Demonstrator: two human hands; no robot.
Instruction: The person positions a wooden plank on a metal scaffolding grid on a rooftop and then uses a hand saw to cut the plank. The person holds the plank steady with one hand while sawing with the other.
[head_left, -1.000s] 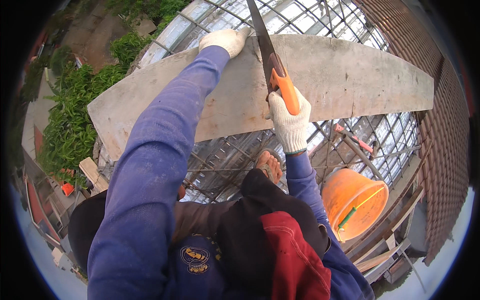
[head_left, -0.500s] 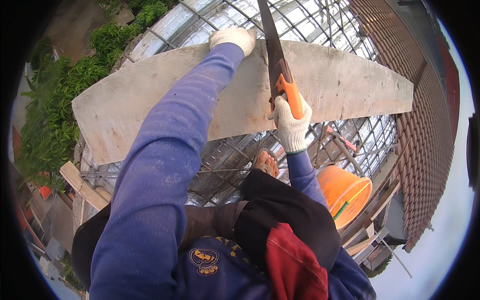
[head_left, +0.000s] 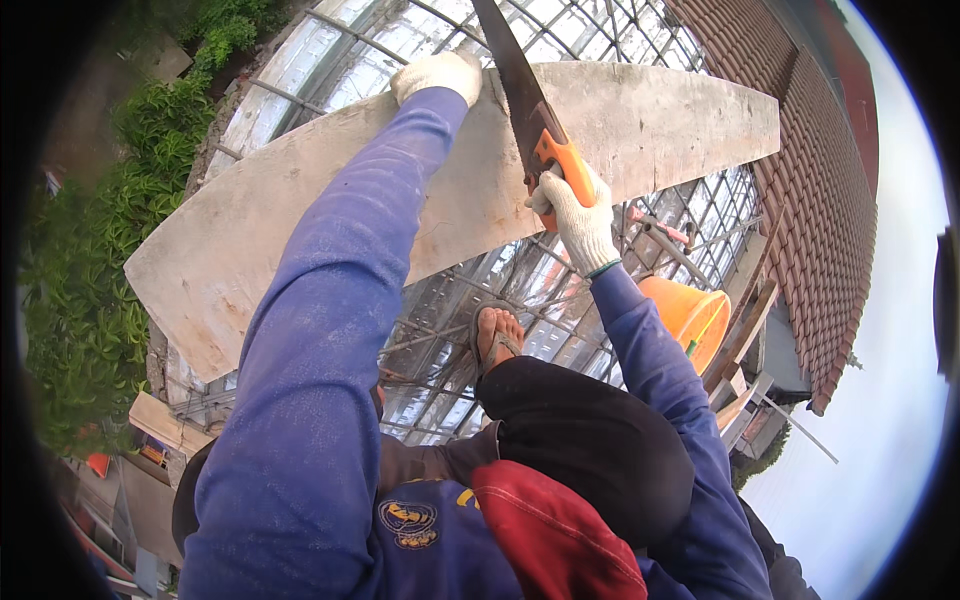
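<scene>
A long pale board (head_left: 470,190), curved along its far edge, lies across a grid of steel bars. My left hand (head_left: 438,76), in a white knit glove, is closed over the board's far edge; its fingertips are hidden. Just right of it, a handsaw (head_left: 518,85) with a dark blade and an orange handle slants across the board, its tip beyond the far edge. My right hand (head_left: 580,215), also gloved, is wrapped round the saw's handle near the board's near edge. Whether the teeth are in a cut is hard to make out.
Under the board, steel bars (head_left: 440,350) cross over shiny sheeting, with my sandalled foot (head_left: 497,338) on them. A tool with a pinkish-red part (head_left: 665,232) and an orange bucket (head_left: 685,312) are at right. Beyond are roof tiles (head_left: 815,210); leafy plants (head_left: 110,270) stand left.
The whole view has shifted and turned, so the board's left end sits lower in the picture. My sandalled foot shows more fully. Both hands keep their hold on board and saw.
</scene>
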